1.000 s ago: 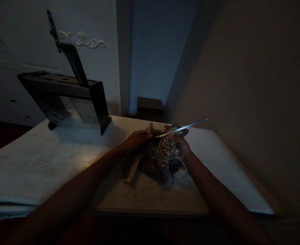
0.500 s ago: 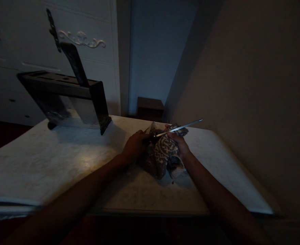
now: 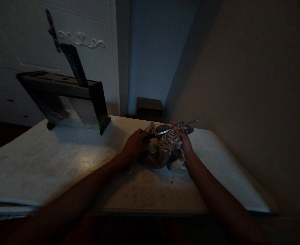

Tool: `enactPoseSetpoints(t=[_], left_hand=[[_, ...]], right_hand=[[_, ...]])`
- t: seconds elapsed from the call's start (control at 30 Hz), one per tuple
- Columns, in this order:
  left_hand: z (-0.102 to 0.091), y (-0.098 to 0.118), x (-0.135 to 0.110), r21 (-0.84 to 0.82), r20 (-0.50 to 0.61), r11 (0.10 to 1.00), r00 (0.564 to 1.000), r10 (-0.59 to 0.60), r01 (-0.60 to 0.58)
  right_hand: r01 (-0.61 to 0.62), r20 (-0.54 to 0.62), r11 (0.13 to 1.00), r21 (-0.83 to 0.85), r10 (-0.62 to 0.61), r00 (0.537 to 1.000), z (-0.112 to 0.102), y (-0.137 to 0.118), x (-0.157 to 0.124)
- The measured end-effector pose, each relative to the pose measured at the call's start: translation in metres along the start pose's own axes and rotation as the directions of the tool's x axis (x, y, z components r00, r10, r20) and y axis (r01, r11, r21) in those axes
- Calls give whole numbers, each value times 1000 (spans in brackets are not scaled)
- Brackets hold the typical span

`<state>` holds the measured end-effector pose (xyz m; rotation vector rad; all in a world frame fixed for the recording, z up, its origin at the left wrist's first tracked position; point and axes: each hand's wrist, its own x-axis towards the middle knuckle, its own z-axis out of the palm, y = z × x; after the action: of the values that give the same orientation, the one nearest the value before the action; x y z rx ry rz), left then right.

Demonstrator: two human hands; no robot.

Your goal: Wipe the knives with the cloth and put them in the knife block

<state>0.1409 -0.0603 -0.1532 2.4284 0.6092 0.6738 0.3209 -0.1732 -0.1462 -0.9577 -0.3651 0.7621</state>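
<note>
My left hand (image 3: 136, 143) grips the dark handle of a long thin knife (image 3: 177, 127), whose silver blade points up and to the right. A ring shows on one finger of that hand. My right hand (image 3: 183, 139) is closed on a bunched patterned cloth (image 3: 165, 149), brown and cream, and presses it around the blade. Cloth and both hands sit over the pale table (image 3: 63, 160), a little right of its middle. The blade's tip sticks out past the cloth.
A dark knife block (image 3: 63, 95) stands at the table's back left, with one knife handle (image 3: 51, 29) sticking up from it. A white cabinet is behind it. A small dark box (image 3: 150, 108) lies beyond the table. A plain wall runs along the right.
The blade has slid back to the left through the cloth, so less of it sticks out. Both hands and the cloth have shifted slightly away from me. The cloth is bunched tighter.
</note>
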Motion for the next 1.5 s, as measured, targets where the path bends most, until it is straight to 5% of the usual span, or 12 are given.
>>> enactPoseSetpoints(t=[0.37,0.63,0.87,1.07,1.5], left_hand=[[-8,-16,6,106,-199,979,969,-149,173],[-10,-23,8,-19,-239,983,954,-180,180],[-15,-34,15,-73,-347,989,927,-143,125],[-28,-41,18,20,-482,995,873,-72,94],[-26,-35,14,295,-306,954,951,34,61]], right_hand=[[140,-42,990,-17,-140,989,-13,-11,11],[81,-125,995,65,-73,989,-27,-17,22],[258,-139,956,-138,-277,951,-30,-18,23],[314,-21,880,-356,-344,939,-26,-15,16],[273,-91,923,-272,-307,947,-24,-16,16]])
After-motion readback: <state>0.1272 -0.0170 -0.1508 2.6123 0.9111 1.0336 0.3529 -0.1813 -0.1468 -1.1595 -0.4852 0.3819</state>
